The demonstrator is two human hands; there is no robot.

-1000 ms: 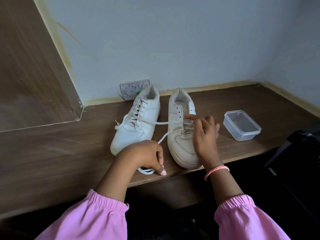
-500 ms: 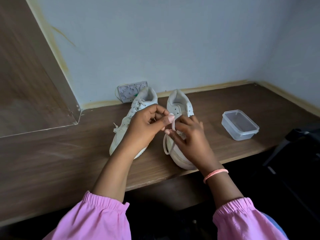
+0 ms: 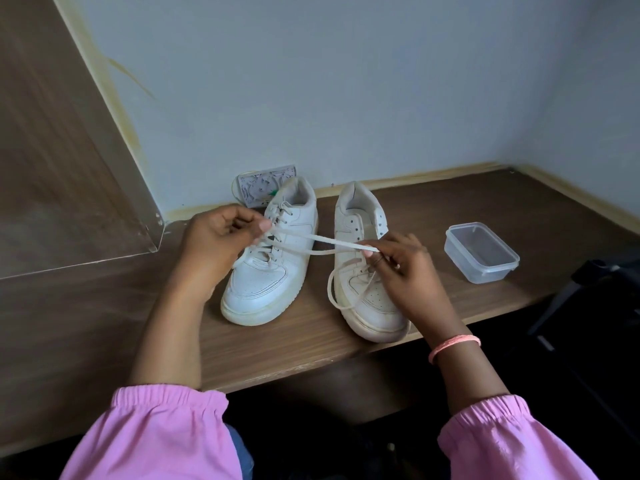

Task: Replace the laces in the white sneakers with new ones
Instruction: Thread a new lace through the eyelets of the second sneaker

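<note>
Wood-grain surface [image 3: 104, 323] against a pale wall: your left hand [image 3: 214, 240] pinches one end of a white lace [image 3: 322, 241], your right hand [image 3: 405, 265] pinches it farther along — taut between them. It loops down by the right sneaker [image 3: 367, 299], probably through a low eyelet. Beside it stands the left sneaker [image 3: 270, 271], laced; a clear container [image 3: 481, 252] sits to the right.
</note>
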